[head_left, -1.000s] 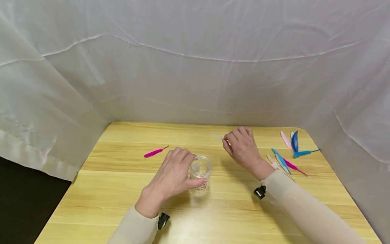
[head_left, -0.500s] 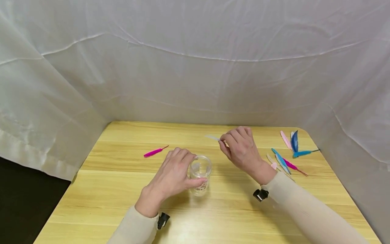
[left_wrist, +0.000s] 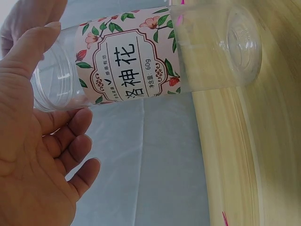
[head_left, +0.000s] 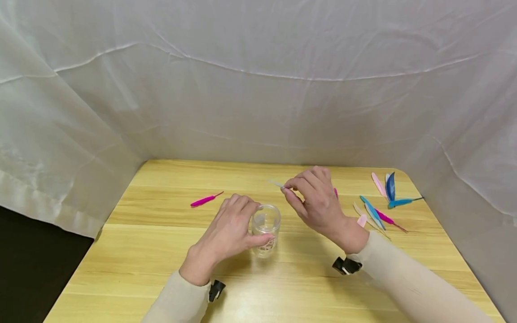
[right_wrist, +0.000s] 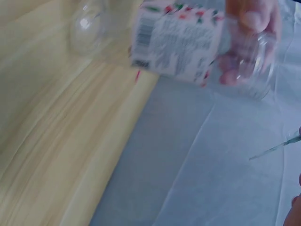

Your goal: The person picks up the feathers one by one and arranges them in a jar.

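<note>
Left hand (head_left: 228, 233) is curling thumb and fingers around a clear labelled jar (head_left: 265, 230) standing open-mouthed near the middle of the wooden table (head_left: 161, 251), while the right hand (head_left: 317, 202) is pinching a pale feather (head_left: 276, 183) by its quill just above and behind the rim. Judging by this, the feather is being brought to the jar; lowering it calls for lining the tip over the narrow mouth. Loose feathers (head_left: 379, 202) are lying near the right edge, a pink feather (head_left: 205, 200) to the left, with open tabletop between.
</note>
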